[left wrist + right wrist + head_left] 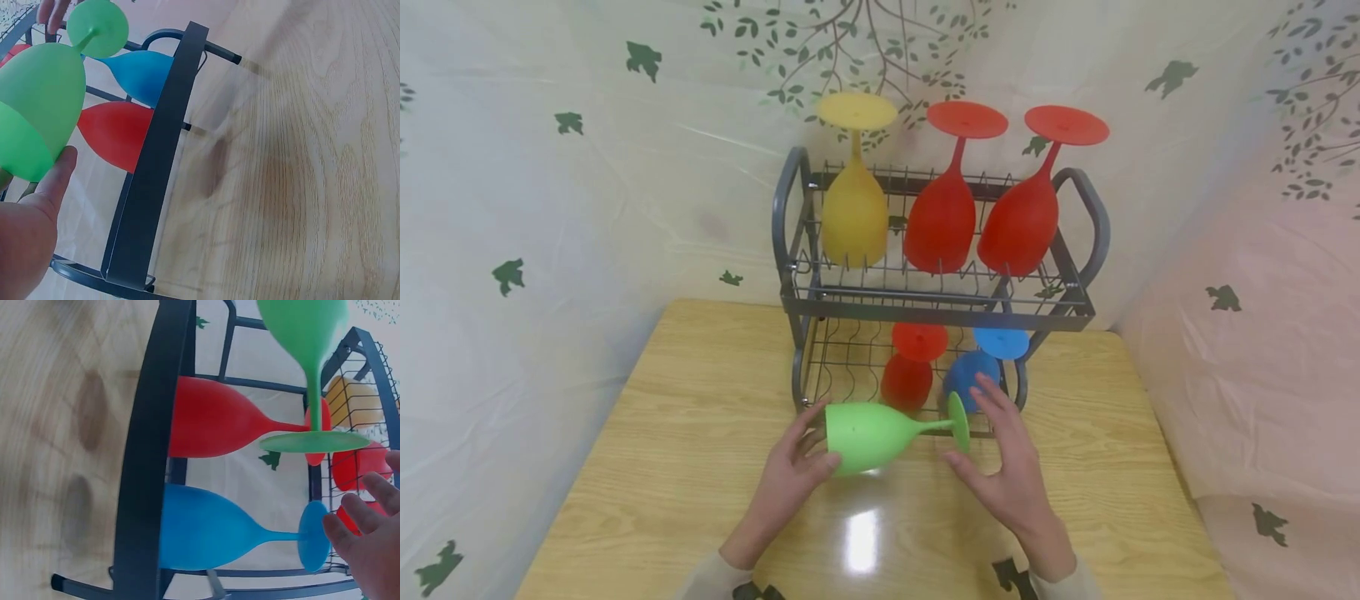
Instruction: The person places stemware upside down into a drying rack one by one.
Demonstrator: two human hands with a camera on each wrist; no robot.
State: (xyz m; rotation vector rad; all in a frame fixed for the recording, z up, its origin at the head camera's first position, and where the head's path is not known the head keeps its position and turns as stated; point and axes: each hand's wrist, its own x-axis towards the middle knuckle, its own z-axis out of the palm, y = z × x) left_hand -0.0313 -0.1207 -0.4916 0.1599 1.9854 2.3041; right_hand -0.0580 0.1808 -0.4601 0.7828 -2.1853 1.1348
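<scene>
A green plastic wine glass lies sideways in the air in front of the rack, its foot pointing right. My left hand grips it at the rim end, the thumb on the near side and fingers behind the bowl, partly hidden. By the foot is my right hand, its fingers spread and holding nothing. In the right wrist view its fingers stand apart from the green foot. Behind the green glass, a red wine glass and a blue wine glass stand upside down on the lower tier.
A dark two-tier dish rack stands at the back of the wooden table. On its upper tier, a yellow wine glass and two red wine glasses are upside down. Patterned sheets hang around the table.
</scene>
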